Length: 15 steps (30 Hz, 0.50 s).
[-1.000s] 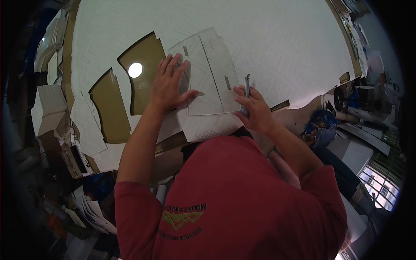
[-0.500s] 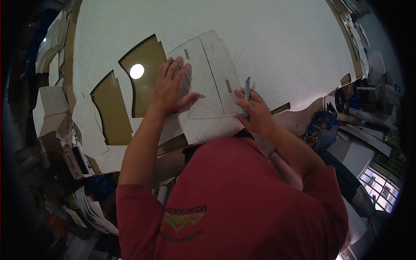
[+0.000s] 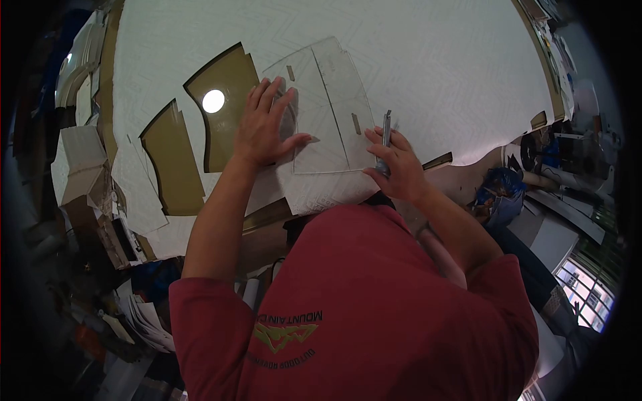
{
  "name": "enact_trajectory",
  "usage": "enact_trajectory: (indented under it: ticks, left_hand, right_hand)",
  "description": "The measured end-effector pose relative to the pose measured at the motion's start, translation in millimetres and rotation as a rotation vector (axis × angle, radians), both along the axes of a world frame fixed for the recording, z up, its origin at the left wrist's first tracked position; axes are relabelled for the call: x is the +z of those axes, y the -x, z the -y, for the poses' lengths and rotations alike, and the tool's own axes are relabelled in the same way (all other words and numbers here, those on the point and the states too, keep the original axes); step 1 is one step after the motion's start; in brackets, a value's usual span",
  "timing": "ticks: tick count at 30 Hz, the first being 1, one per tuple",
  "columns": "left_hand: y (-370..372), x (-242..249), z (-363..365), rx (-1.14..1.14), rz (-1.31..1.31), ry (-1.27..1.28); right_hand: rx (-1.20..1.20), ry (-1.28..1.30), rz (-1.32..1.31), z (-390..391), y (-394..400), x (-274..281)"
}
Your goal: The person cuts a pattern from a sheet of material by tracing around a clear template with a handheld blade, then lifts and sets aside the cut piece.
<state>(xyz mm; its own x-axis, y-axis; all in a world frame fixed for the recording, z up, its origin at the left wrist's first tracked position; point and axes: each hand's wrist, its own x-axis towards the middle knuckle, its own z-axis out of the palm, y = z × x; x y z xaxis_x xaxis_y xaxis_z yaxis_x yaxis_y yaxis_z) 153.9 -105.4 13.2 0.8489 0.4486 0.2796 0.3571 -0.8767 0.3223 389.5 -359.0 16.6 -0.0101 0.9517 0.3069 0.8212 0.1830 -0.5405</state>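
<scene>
My left hand (image 3: 262, 130) lies with its fingers spread on the left edge of a clear plastic template (image 3: 319, 107). The template has a dark line down it and two small slots, and rests flat on a white patterned sheet (image 3: 455, 80). My right hand (image 3: 401, 164) is closed around a slim silver utility knife (image 3: 386, 134) just off the template's lower right side. The knife's tip points away from me. Left of my left hand are two curved cut-out openings (image 3: 227, 127) in the sheet, with the brown table surface showing through.
A loose white strip (image 3: 137, 194) lies at the sheet's left edge. Folded cardboard (image 3: 83, 160) stands beside the table on the left. A blue plastic bag (image 3: 498, 194) and white panels are below the table's right edge. A brown notch (image 3: 438, 162) shows along the near edge.
The view has shifted slightly, so the table sits a little higher. Both hands keep nearly the same places on and beside the template, and the knife stays in my right hand.
</scene>
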Motion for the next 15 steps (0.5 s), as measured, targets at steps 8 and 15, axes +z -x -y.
enact_trajectory:
  ticks: [8,15]
  left_hand:
    - [0.5,-4.8,-2.7,-0.008,0.006,0.013]
    - [3.3,-4.1,-7.2,-0.043,-0.029,-0.003]
  right_hand:
    - [-0.002,-0.014,-0.003,0.1,-0.5,-3.8]
    - [-0.024,-0.019,-0.015,1.2,0.1,-6.6]
